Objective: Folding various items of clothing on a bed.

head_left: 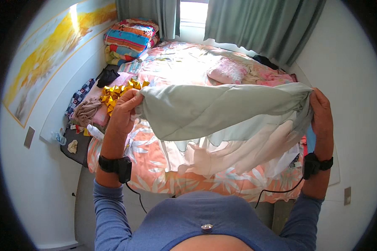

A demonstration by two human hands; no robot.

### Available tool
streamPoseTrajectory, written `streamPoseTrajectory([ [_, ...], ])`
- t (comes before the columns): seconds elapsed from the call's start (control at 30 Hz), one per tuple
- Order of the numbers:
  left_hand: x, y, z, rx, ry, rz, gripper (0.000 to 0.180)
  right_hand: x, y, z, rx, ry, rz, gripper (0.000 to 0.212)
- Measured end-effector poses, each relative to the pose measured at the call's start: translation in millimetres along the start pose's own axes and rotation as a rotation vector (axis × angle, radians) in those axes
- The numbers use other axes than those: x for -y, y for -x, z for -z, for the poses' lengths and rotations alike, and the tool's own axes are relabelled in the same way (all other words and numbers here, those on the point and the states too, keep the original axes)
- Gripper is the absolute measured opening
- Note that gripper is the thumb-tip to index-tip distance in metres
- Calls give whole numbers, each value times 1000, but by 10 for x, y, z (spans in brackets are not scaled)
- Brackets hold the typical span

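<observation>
A thin, pale green and pink cloth (188, 108) is stretched between my two hands above the bed. My left hand (125, 108) pinches its left upper corner, fingers closed. On the other side my right hand (321, 111) grips the gathered right end. The upper green band is folded over and sags a little. Below it hangs a sheer pinkish part, with the bed's pattern showing through. Whether the cloth is a scarf or a garment I cannot tell.
Under the cloth lies a bed with an orange leaf-patterned cover (151, 180). A pink pillow (227, 71) and a striped folded quilt (132, 37) lie farther back. Gold ribbon-like decoration (113, 98), clothes and a white bottle (95, 132) are at the left edge. Grey-green curtains (259, 25) hang behind.
</observation>
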State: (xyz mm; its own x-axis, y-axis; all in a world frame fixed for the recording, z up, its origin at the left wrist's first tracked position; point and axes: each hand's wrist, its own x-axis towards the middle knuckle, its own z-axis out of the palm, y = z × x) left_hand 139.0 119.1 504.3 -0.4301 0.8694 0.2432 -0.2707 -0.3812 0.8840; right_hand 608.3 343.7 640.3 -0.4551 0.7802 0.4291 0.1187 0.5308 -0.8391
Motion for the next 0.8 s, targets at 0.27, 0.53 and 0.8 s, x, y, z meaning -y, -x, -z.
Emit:
streamPoseTrajectory([
  [0.27,-363,340,-314,150,-82,-245,23,339,400,-114,-18,202,101,22],
  [0.53,932,721,-680,199,-92,337,50,-686,39,-402,114,-416,-392,23],
  [0.8,923,844,-383,345,418,492,64,-654,135,-314,82,-391,-275,24],
])
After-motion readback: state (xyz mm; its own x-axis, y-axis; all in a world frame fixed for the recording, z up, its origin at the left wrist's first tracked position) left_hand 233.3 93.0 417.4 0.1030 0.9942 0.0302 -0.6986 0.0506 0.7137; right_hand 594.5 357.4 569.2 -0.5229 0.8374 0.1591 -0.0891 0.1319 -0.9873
